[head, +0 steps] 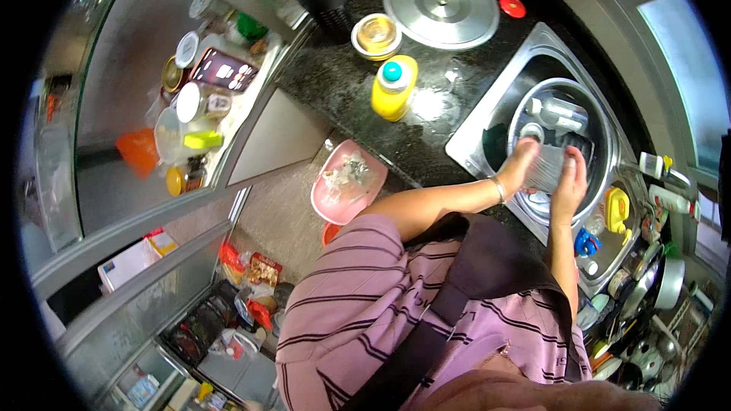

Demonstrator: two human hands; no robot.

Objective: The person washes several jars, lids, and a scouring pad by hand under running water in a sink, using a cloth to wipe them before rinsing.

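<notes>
Over a round metal basin (606,125), both of my hands hold a clear ribbed container (545,168) between them. My left hand (521,164), with a bracelet at its wrist, grips the left side. My right hand (570,181) is curved around the right side. The basin sits in a stainless steel sink (477,128). Inside it lie a clear bottle or jar (562,114) on its side and another round-mouthed clear container (531,131), partly hidden by my left hand. Lower parts of the basin's contents are hidden by my hands.
On the dark counter (342,97) stand a yellow bottle (394,88) with a teal cap, a small bowl (377,36) and a metal lid (441,4). A pink bin (348,182) holds plastic waste. Yellow bottle (617,211) and pans (669,282) crowd the right.
</notes>
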